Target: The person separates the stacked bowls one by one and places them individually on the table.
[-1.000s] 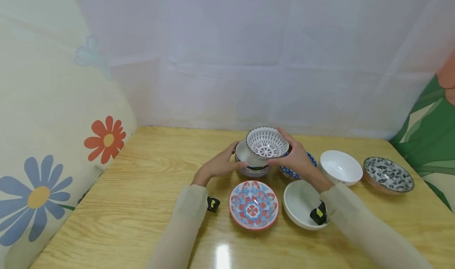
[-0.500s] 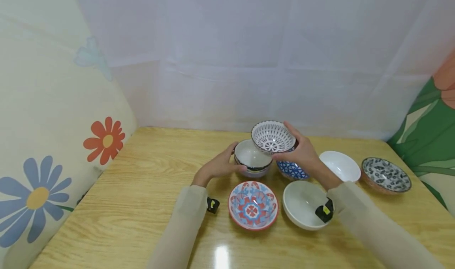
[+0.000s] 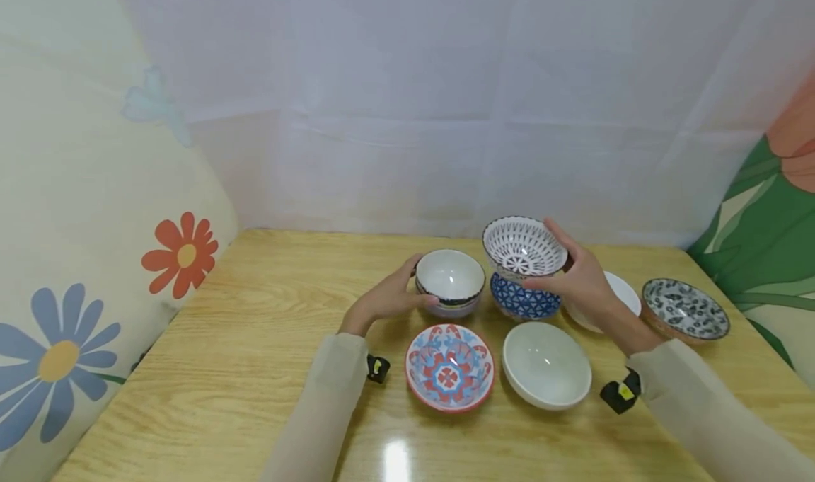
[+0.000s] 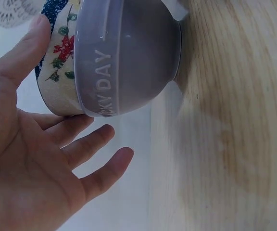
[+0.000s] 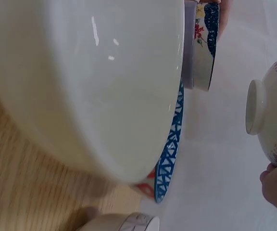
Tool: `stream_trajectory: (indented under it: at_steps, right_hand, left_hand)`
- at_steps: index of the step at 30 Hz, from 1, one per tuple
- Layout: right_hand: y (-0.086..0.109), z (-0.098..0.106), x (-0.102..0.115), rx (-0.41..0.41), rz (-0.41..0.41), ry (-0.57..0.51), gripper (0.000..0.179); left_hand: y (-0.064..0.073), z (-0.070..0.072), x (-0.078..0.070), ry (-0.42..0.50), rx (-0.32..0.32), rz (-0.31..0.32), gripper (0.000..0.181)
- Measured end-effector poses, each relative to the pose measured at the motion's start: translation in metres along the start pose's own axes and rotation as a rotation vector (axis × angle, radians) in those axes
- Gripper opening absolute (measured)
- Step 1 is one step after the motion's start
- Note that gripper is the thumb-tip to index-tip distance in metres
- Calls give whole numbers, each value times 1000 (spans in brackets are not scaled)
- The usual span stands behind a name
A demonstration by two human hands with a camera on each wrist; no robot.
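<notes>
My left hand (image 3: 388, 296) holds the upper bowl (image 3: 449, 275) of a stack, thumb on the near side and fingers on the far side. In the left wrist view that floral bowl (image 4: 61, 62) with a dark blue band sits in a lavender-grey bowl (image 4: 138, 53) with raised lettering, which stands on the table. My right hand (image 3: 588, 287) grips a black-and-white patterned bowl (image 3: 522, 247) by its right side. It is raised above a blue patterned bowl (image 3: 525, 301), partly covering it; the right wrist view shows the raised bowl's foot (image 5: 255, 108).
Nearer me stand a red-rimmed patterned bowl (image 3: 449, 369) and a cream bowl (image 3: 546, 365). A white bowl (image 3: 624, 291), half hidden by my right hand, and a black-and-white leaf-patterned bowl (image 3: 684, 308) stand at the right on the wooden table (image 3: 280, 305). A white cloth (image 3: 382, 114) hangs behind.
My right hand has carried the black-and-white patterned bowl rightward, from over the stack to above the blue bowl. The stack's upper bowl is now uncovered. My left hand has stayed at the stack.
</notes>
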State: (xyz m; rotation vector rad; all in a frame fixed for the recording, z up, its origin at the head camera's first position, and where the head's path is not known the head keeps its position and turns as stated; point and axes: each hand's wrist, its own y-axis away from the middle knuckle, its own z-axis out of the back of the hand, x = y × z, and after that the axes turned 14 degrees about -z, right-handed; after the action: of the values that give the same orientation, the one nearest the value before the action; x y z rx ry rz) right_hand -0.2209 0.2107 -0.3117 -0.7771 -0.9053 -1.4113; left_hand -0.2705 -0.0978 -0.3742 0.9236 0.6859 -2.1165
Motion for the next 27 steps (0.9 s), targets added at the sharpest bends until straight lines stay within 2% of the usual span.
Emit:
stream_trajectory:
  at_steps: [8,13,27]
  right_hand:
    - [17,17,-16,-19,7,-27,104]
    - [28,26,-28,-70,-33,25,106]
    - [58,50,-71,-167,-66,74,100]
  left_hand:
    - [1,-1,-1,-8,2,10,92]
    - [0,-1,-1,-5,1,10,91]
    - [-1,-1,-1,10,1,19,92]
